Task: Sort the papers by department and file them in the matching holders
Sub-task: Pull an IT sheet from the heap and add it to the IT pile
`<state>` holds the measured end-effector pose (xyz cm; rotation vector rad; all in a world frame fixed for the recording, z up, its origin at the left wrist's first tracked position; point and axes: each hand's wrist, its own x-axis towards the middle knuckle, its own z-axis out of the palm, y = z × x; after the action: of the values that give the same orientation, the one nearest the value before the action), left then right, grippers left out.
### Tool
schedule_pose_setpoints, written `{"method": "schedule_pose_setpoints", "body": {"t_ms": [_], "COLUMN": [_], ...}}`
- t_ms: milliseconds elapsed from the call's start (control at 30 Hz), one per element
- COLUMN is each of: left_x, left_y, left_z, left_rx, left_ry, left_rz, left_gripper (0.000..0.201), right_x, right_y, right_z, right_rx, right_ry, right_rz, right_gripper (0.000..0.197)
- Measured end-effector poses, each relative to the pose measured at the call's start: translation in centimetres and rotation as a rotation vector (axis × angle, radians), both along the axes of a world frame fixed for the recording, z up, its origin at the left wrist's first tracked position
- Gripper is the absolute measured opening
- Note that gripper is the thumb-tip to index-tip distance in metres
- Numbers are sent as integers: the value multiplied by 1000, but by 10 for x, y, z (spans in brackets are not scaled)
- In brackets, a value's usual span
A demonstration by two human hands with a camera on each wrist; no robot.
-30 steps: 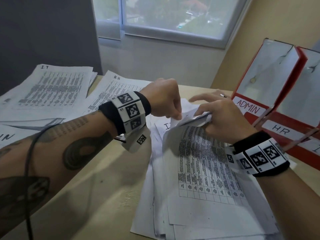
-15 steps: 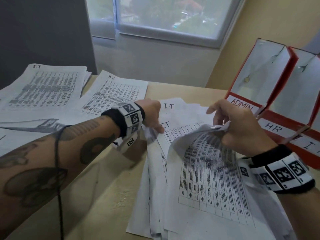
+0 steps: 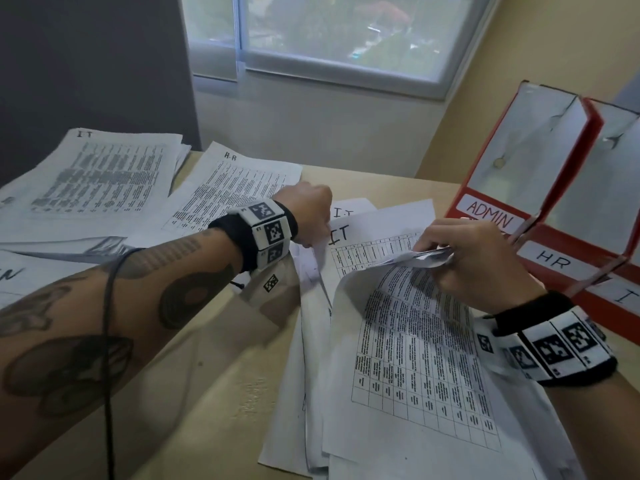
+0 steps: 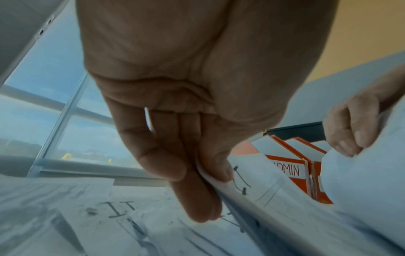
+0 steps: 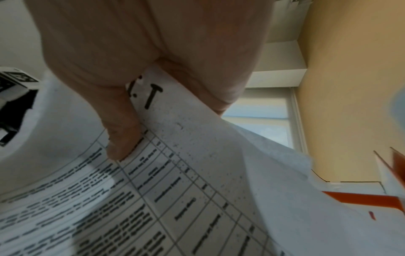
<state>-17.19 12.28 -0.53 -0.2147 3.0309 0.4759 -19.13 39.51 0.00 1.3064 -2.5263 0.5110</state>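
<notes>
A loose pile of printed sheets [image 3: 415, 358] lies on the desk in front of me. My right hand [image 3: 464, 261] grips the curled top edge of the uppermost sheets [image 5: 197, 138], marked IT by hand. My left hand [image 3: 311, 216] pinches the left corner of an IT sheet [image 4: 252, 188] between thumb and fingers, lifting it off another IT sheet [image 4: 120, 209] below. Red holders stand at the right, labelled ADMIN [image 3: 491, 216] and HR [image 3: 554, 261]; a third label [image 3: 623, 296] is partly cut off.
Sorted stacks lie at the back left: an IT stack [image 3: 97, 178] and an HR stack [image 3: 235, 192]. More sheets [image 3: 20, 271] lie at the left edge. A black cable [image 3: 109, 341] runs over my left forearm. Bare desk [image 3: 214, 393] shows between my arms.
My left hand drew back to the left edge of the pile and took hold of an IT sheet's corner. My right hand lifted the top sheets rightward, uncovering the IT sheets beneath.
</notes>
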Motion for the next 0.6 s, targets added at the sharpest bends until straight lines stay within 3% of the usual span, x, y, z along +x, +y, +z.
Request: {"method": "schedule_pose_setpoints", "body": {"t_ms": [33,133,200,400,600], "left_x": [2,1,1,3,4], "left_y": [0,-2,-4,0,8], "left_z": [2,4,5,6,17], "left_rx": [-33,-149,-131,-81,-138], "left_ry": [25,113,134,155,238], "left_rz": [6,62,64,-4,-34], "left_gripper": [2,30,36,13,17], "right_x": [0,1,1,-1,-1], "right_y": [-1,-3,-3,-6,-14], "right_z": [1,2,2,1,-1], "right_rx": [3,11,17,34,33], "right_ry": [3,8,15,37,43], "right_rz": [2,-1,-2,-3,-1], "right_gripper": [24,21,21,27,26]}}
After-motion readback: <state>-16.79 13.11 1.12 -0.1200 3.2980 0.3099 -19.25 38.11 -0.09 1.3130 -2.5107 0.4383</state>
